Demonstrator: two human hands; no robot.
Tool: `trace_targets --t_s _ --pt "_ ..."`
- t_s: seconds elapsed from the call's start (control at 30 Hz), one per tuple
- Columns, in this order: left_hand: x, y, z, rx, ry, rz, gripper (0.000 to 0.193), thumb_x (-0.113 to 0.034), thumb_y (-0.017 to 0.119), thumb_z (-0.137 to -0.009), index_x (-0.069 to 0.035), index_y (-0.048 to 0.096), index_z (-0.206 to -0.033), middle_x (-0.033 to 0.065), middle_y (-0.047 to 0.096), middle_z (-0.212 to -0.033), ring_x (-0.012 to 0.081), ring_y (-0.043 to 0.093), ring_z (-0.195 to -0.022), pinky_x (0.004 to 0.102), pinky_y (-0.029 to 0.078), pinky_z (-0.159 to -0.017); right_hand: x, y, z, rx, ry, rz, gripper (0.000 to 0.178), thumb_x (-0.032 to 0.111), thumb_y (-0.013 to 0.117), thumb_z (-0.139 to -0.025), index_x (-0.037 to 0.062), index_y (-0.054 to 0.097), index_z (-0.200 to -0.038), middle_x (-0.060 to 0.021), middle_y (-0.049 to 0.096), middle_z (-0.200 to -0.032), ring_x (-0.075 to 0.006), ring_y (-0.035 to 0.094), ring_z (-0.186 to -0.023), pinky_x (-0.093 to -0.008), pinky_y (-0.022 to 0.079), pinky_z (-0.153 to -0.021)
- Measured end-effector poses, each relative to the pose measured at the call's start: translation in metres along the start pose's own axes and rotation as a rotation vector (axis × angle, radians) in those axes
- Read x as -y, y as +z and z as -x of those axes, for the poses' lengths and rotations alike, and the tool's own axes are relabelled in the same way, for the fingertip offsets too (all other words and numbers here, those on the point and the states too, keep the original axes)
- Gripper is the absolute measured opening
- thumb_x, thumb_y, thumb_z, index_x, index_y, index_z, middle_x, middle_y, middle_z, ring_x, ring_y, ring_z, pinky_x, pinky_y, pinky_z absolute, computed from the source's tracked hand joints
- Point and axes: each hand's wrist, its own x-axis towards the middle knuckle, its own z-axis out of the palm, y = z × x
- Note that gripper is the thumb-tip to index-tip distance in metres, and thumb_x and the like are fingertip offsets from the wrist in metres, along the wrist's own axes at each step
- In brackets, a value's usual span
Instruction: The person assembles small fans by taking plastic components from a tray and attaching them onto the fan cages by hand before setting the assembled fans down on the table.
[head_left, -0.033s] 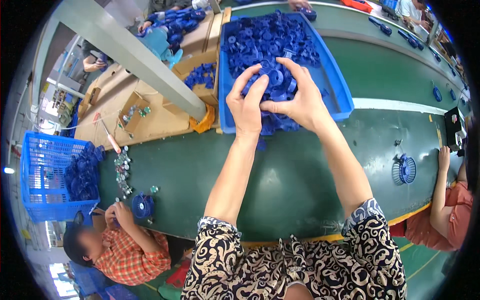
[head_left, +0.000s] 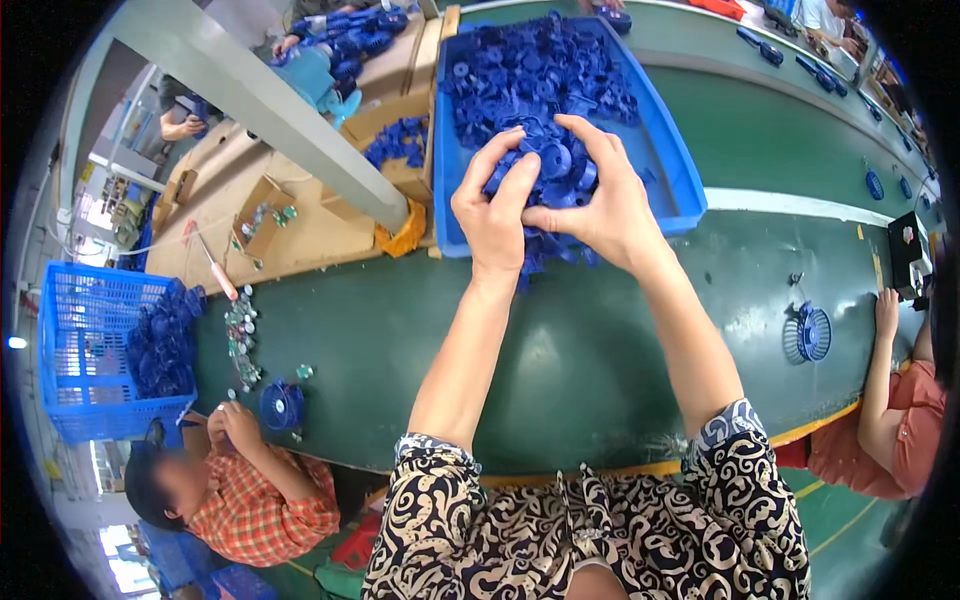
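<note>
A blue tray point(head_left: 676, 172) heaped with several blue plastic parts point(head_left: 530, 75) lies on the green belt point(head_left: 600, 350) in front of me. My left hand point(head_left: 493, 210) and my right hand point(head_left: 605, 205) are cupped together at the tray's near edge. Both are closed around one bunch of the blue parts point(head_left: 552, 165). Some parts spill over the near rim under my hands point(head_left: 545, 258). My patterned sleeves come in from the lower edge.
A person in a checked shirt point(head_left: 250, 500) works at the left on a round blue fan part point(head_left: 280, 405), beside small metal pieces point(head_left: 240, 340). Another person's arm point(head_left: 885, 370) lies at the right near a blue grille point(head_left: 812, 335). A blue crate point(head_left: 75, 350), cardboard boxes point(head_left: 300, 235) and a grey beam point(head_left: 270, 110) stand to the left.
</note>
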Motion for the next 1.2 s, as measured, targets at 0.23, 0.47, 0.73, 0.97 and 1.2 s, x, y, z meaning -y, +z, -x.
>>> trace_targets --t_s 0.23,0.47,0.73,0.97,1.2 --pt "0.024 -0.021 0.089 0.104 0.212 -0.258 0.026 -0.007 0.078 -0.081 0.0 0.075 -0.106 0.0173 0.073 -0.116 0.0306 0.069 -0.112 0.0395 0.052 -0.1 -0.038 0.027 0.104 -0.194 -0.054 0.13 0.099 0.024 0.099 -0.061 0.0085 0.052 -0.146 -0.0188 0.053 -0.14 -0.0382 0.056 -0.129 -0.0458 0.05 -0.107" --pt "0.04 -0.046 0.123 0.079 0.242 -0.8 0.034 -0.031 0.078 -0.088 -0.006 0.076 -0.112 0.0123 0.072 -0.121 0.0367 0.058 -0.119 0.0484 0.041 -0.107 -0.072 0.025 0.145 -0.186 0.043 0.388 0.071 0.026 0.09 -0.079 0.0066 0.058 -0.14 -0.0205 0.053 -0.14 -0.04 0.057 -0.127 -0.0455 0.05 -0.105" --pt "0.005 -0.093 0.133 0.048 0.224 -0.935 0.043 -0.034 0.082 -0.085 -0.011 0.075 -0.121 0.0159 0.069 -0.131 0.036 0.058 -0.126 0.0483 0.042 -0.109 -0.105 -0.003 0.154 -0.219 -0.058 0.476 0.042 0.023 0.079 -0.093 0.0072 0.069 -0.131 -0.021 0.059 -0.138 -0.0377 0.055 -0.131 -0.0456 0.043 -0.113" --pt "-0.038 -0.244 0.128 -0.291 0.374 -1.392 0.035 -0.02 0.076 -0.085 -0.006 0.068 -0.116 0.0187 0.063 -0.126 0.0394 0.055 -0.122 0.0512 0.043 -0.106 -0.114 -0.022 0.168 -0.159 -0.039 0.524 0.038 0.029 0.074 -0.098 0.0105 0.07 -0.132 -0.0162 0.055 -0.149 -0.0323 0.054 -0.135 -0.0402 0.047 -0.107" --pt "-0.076 -0.42 0.121 -0.594 -0.064 -2.011 0.056 -0.04 0.077 -0.084 -0.001 0.066 -0.123 0.0259 0.064 -0.129 0.0446 0.06 -0.119 0.0556 0.048 -0.101 -0.115 -0.062 0.205 -0.199 0.176 0.432 0.035 0.022 0.073 -0.099 0.0061 0.07 -0.13 -0.0138 0.061 -0.142 -0.0271 0.063 -0.123 -0.0345 0.054 -0.095"
